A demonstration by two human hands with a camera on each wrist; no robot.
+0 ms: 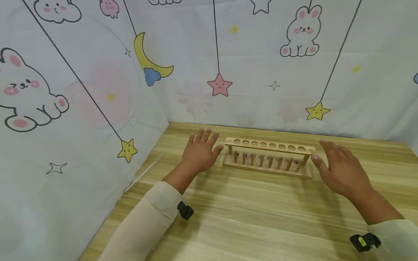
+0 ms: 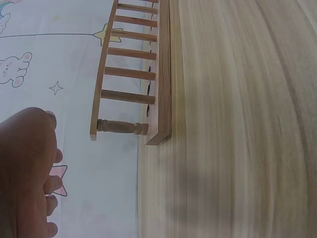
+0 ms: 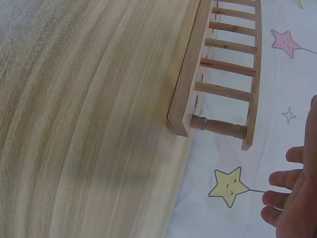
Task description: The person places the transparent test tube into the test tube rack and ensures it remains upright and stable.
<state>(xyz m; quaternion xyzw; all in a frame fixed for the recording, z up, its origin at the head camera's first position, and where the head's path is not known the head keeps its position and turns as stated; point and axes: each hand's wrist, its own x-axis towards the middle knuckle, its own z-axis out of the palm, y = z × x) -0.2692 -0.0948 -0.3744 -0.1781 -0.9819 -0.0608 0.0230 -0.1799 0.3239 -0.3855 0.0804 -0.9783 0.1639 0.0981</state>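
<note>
A wooden test tube rack [image 1: 256, 168] stands upright on the table, with a row of round holes in its top bar and a row of pegs on its base. No tubes stand in it. Just off its left end, my left hand [image 1: 200, 152] hovers with fingers spread and straight, holding nothing. My right hand [image 1: 344, 170] is beside the right end, fingers extended and thumb apart, also holding nothing. Both wrist views show a gap between the hand and the rack's turned end post [image 2: 122, 127]. A clear glass rod or tube [image 1: 143, 175] lies along the table's left edge.
The wood-grain table [image 1: 248, 217] meets a white cloth backdrop [image 1: 186, 72] at the back and on the left, printed with stars, rabbits and a moon. Each wrist wears a strapped black device [image 1: 185, 210].
</note>
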